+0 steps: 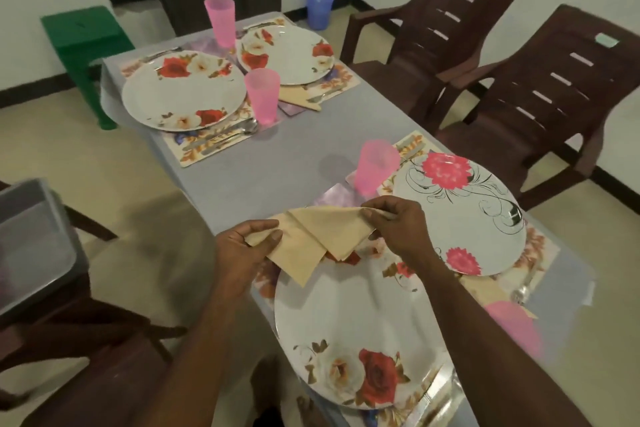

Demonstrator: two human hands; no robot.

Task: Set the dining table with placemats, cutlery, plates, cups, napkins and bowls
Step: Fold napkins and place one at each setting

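A beige napkin (311, 236) hangs above the near rose plate (346, 322). My left hand (242, 246) pinches its left corner and my right hand (398, 222) pinches its upper right edge. To the right lies a plate with pink flowers (460, 218), with a pink cup (375, 166) beside it. Two more rose plates, one at far left (180, 90) and one at far right (287, 55), lie on placemats, each with a pink cup beside it (262, 95), (220, 21). A folded napkin (298, 99) and cutlery (221, 139) lie there too.
The grey table (277, 156) runs away from me. Two brown plastic chairs (433, 28) stand along its right side, with a blue cup (319, 7) at the far end and a green stool (86, 42) at far left. A grey bin (31, 239) sits on a chair at my left.
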